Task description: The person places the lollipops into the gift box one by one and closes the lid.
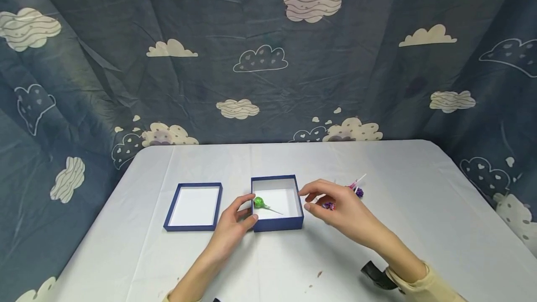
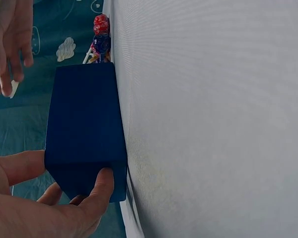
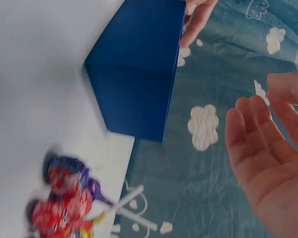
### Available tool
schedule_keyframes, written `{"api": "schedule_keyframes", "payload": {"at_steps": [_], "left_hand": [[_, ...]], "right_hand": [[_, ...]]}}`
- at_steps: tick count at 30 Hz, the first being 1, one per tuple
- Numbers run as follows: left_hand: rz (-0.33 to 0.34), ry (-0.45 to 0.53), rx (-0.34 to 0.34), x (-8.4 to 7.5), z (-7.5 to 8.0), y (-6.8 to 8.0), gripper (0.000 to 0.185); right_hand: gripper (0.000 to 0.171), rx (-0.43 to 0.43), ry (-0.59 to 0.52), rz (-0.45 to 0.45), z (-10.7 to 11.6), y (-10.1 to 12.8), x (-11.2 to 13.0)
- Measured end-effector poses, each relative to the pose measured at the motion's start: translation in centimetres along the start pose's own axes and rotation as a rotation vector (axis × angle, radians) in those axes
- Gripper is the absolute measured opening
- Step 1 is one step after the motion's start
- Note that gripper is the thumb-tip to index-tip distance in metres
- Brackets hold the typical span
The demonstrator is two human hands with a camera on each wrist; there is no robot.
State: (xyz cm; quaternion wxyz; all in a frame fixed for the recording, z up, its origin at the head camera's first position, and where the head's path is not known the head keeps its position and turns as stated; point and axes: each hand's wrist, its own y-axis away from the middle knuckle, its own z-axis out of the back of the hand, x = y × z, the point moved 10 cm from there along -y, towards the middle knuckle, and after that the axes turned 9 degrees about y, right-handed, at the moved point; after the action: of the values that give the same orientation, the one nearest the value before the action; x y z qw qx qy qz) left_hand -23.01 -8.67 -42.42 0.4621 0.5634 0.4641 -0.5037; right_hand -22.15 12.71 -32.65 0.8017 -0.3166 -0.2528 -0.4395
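The left hand is gripping the blue box at its near-left corner. The right hand is hovering with relaxed fingers beside the box's right wall. Bare white table is lying open around them.

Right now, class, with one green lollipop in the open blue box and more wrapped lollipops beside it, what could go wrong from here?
1. The left hand grips only one corner of the blue cardboard box; a nudge might slide it on the smooth white tablecloth.
2. The right hand hovers open over the red and purple wrapped lollipops; reaching down could scatter them.
3. The green lollipop leans near the box wall and may tip out if the box tilts.
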Motion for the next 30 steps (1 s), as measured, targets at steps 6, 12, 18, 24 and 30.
{"api": "schedule_keyframes", "payload": {"at_steps": [6, 12, 18, 24, 30], "left_hand": [[0.002, -0.001, -0.001, 0.1, 0.0, 0.1, 0.051], [0.011, 0.007, -0.002, 0.1, 0.0, 0.2, 0.050], [0.014, 0.005, -0.004, 0.0, 0.1, 0.1, 0.051], [0.014, -0.001, -0.003, 0.1, 0.1, 0.1, 0.051], [0.014, 0.001, -0.002, 0.1, 0.1, 0.1, 0.050]], "right_hand": [[0.025, -0.022, 0.038, 0.007, 1.7, 1.5, -0.6], [0.030, -0.019, 0.067, 0.008, 2.9, 2.7, -1.6], [0.031, -0.003, 0.161, -0.027, 3.9, 3.5, -3.1], [0.032, 0.022, 0.220, -0.046, 4.4, 4.3, -4.8], [0.028, 0.069, 0.220, -0.026, 4.6, 4.9, -6.8]]}}
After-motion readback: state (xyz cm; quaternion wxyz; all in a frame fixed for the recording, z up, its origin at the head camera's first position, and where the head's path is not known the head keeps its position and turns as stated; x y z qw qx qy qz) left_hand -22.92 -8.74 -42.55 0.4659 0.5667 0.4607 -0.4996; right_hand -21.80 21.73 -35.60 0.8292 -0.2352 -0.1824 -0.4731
